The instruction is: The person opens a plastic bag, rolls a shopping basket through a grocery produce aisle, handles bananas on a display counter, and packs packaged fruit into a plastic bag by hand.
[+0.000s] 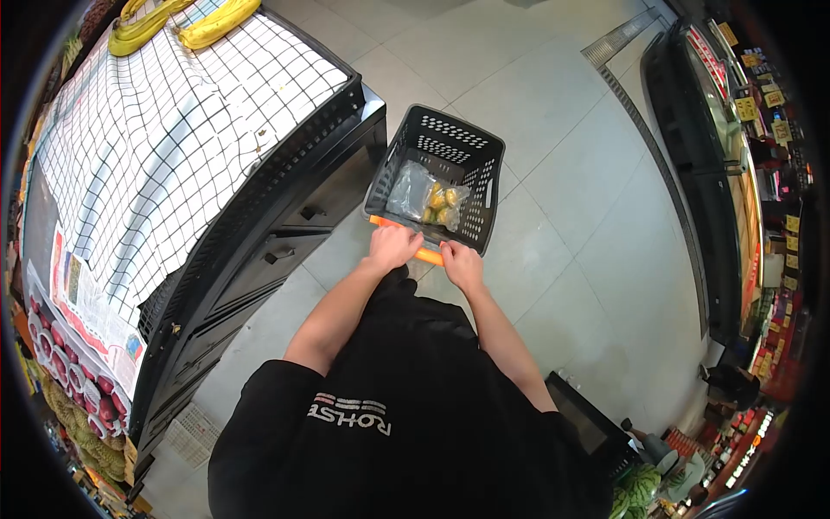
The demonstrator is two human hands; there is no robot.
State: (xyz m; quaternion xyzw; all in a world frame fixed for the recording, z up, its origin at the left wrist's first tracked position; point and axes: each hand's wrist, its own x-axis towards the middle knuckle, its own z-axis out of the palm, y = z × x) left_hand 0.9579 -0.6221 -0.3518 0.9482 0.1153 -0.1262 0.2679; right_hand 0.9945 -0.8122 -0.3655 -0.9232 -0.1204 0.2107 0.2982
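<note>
A: What is being held?

B: An orange handle point(430, 256) is gripped from above by two bare hands. The left hand point(394, 246) is wrapped around its left half and the right hand point(462, 264) around its right end, all visible fingers curled in, with a short stretch of bar bared between them. The undersides of the fingers are hidden.

A: And the basket?

B: The black basket point(454, 128) is set just beyond the hands, its near rim beside the handle. In it are seen a clear bag of yellow-green fruit point(445, 206) and some crumpled clear plastic point(411, 186). Whether it is rolled or carried cannot be told.

A: How is it best guided?

B: Equal force from both hands would be advised, with the bar held square so that the basket is not twisted and the fruit is not tumbled.

A: Which edges matter?

B: Chiefly the display stand point(320, 130) on the left, covered by a checked cloth point(207, 104); its corner is close beside the basket, and a scrape there seems likeliest. More room is offered ahead and to the right by the tiled floor point(562, 190), bounded far right by a dark display case point(683, 164).
</note>
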